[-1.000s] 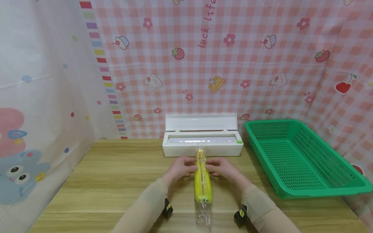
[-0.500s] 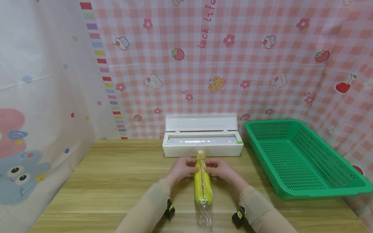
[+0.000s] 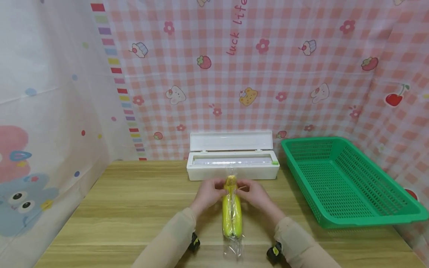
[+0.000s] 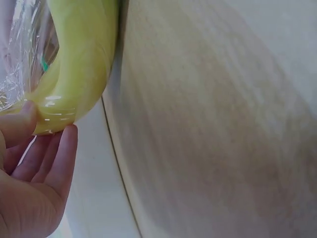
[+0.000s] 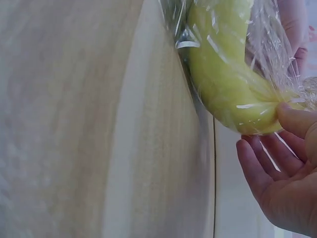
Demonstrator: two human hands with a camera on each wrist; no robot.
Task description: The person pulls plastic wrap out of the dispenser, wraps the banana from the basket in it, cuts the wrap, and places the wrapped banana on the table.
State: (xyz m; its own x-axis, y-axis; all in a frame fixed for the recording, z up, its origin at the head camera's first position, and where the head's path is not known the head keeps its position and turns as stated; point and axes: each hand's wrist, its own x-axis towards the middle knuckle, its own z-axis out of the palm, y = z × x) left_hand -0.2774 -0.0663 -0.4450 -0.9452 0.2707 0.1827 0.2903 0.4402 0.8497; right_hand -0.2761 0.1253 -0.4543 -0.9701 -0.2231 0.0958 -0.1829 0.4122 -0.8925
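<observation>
A bunch of yellow bananas [image 3: 232, 216] wrapped in clear cling film lies lengthwise in the middle of the table in the head view, stem pointing away from me. My left hand [image 3: 210, 193] grips the stem end from the left. In the left wrist view its thumb [image 4: 20, 124] presses on the film and its fingers curve beneath the banana. From the right, my right hand [image 3: 253, 193] pinches the same neck, its thumb [image 5: 294, 119] on the gathered film in the right wrist view. Loose film [image 3: 233, 250] trails from the near end.
Behind the bananas stands a white cling film dispenser [image 3: 234, 173] with its lid [image 3: 231, 141] raised and a film roll inside. A green plastic basket [image 3: 365, 219] is at the right. Patterned cloth [image 3: 214, 82] hangs behind the wooden table [image 3: 134, 208].
The bananas have shifted slightly toward me, and the loose film at their near end looks shorter. Both hands stay at the stem end, with the fingers moving a little on the film.
</observation>
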